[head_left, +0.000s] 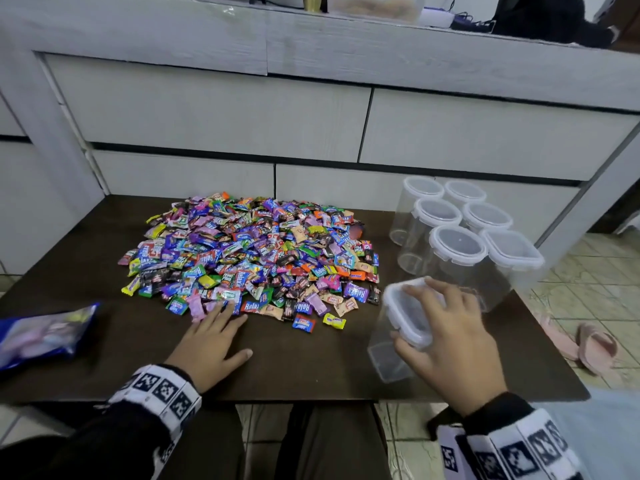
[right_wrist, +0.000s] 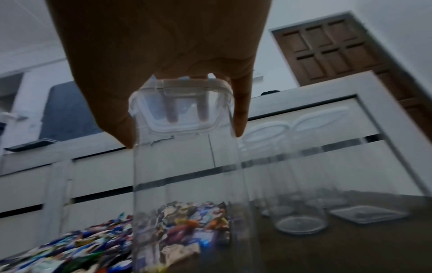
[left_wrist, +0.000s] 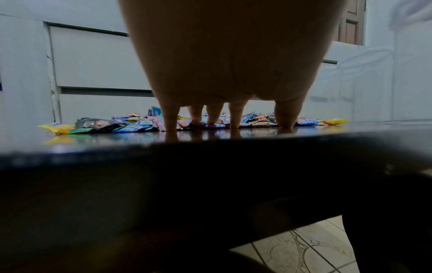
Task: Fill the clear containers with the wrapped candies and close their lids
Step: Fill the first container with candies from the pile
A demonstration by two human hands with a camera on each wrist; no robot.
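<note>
Six lidded clear containers [head_left: 464,230] clustered at the surface's [head_left: 294,362] far right corner. Wrapped candies [head_left: 249,251] heaped mid-surface, toward the far edge. Left grip [head_left: 207,341] released, fingertips [left_wrist: 169,125] planted on the surface at the pile's near edge. Right grip [head_left: 450,337] grasping a seventh container [head_left: 394,344] by its shut lid [right_wrist: 182,103], near the right front edge. Blue packet [head_left: 45,330] at the left edge.

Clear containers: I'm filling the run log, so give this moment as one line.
right hand: grips lidded square container by its top | left hand: fingertips on table at candy pile edge | six other containers: lidded, empty
</note>
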